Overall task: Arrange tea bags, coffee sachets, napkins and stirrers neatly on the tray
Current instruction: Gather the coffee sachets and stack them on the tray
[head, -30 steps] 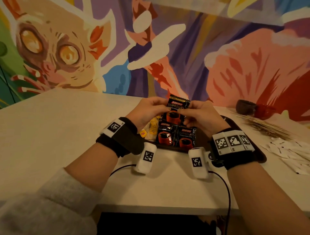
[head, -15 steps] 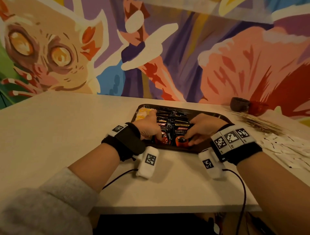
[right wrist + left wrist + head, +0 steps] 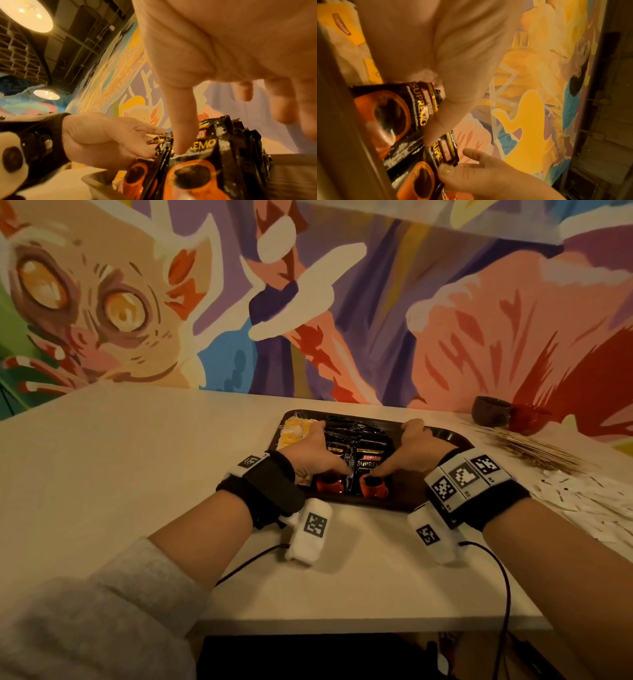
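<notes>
On the tray [image 3: 442, 437], your coffee sachets [image 3: 368, 470] lie in overlapping rows, long axes running from the near rim to the far one, cup pictures nearest you. Your left hand [image 3: 313, 451] and right hand [image 3: 412, 451] flank the rows, fingers extended, thumbs pressing the nearest sachets. Yellow tea bags [image 3: 294, 428] sit by the tray's far-left corner.

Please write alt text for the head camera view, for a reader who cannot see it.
Both hands, left and right, press rows of black coffee sachets together on a dark tray. Yellow tea bags lie at the tray's left end; stirrers wait on the table.
</notes>
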A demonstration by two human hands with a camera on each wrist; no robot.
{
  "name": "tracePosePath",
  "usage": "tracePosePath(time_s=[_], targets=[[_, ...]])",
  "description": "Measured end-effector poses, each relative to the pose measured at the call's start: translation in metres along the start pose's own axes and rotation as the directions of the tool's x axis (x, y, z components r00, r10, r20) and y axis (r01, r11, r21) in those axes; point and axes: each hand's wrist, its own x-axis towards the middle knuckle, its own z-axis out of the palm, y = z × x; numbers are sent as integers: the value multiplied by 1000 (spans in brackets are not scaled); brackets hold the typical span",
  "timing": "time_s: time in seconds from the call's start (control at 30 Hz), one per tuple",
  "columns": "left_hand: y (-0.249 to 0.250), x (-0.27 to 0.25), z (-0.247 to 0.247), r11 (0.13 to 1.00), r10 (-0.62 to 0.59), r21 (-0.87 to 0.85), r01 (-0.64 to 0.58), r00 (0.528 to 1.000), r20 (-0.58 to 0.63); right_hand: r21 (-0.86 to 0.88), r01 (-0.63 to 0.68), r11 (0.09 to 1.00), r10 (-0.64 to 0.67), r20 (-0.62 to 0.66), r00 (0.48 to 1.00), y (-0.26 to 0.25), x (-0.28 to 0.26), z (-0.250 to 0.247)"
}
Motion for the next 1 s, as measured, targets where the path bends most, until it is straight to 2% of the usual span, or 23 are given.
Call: tracePosePath(time_s=[0.13, 0.23, 0.3, 0.47, 0.57, 0.67, 0.73, 0.83, 0.9, 1.0], targets=[[2, 4, 9, 1000, 8, -15, -9, 998, -70, 176, -33, 984, -9, 231, 973, 5, 8, 5], [3, 5, 14, 999, 3, -31, -7, 995, -103, 453, -136, 881, -46, 369, 928, 8, 10, 12], [3, 6, 14, 999, -19, -38, 14, 992, -127, 555, -190, 810, -48, 386, 921, 8, 8, 14], [-1, 7, 16, 996, -73, -50, 68, 991, -116, 594, -217, 775, -61, 412, 909, 8, 2, 14], [-2, 8, 17, 996, -75, -65, 68, 991, -108, 663, -245, 707, -66, 407, 911, 13, 10, 13], [0, 12, 12, 983, -111, -160, 94, 989, -99, 678, -267, 685, -84, 437, 896, 17, 15, 9], [8, 15, 4, 968, -120, -235, 87, 984, -129, 731, -306, 610, -81, 442, 893, 22, 21, 0], [21, 24, -12, 965, -93, -261, 39, 976, -197, 803, -276, 528, -104, 384, 917, 27, 32, -19], [29, 29, -23, 957, -95, -288, 47, 983, -157, 812, -274, 516, -115, 383, 916, 28, 40, -26], [31, 46, -41, 916, -186, -363, 172, 983, -3, 763, -311, 567, -149, 467, 872, 25, 53, -26]])
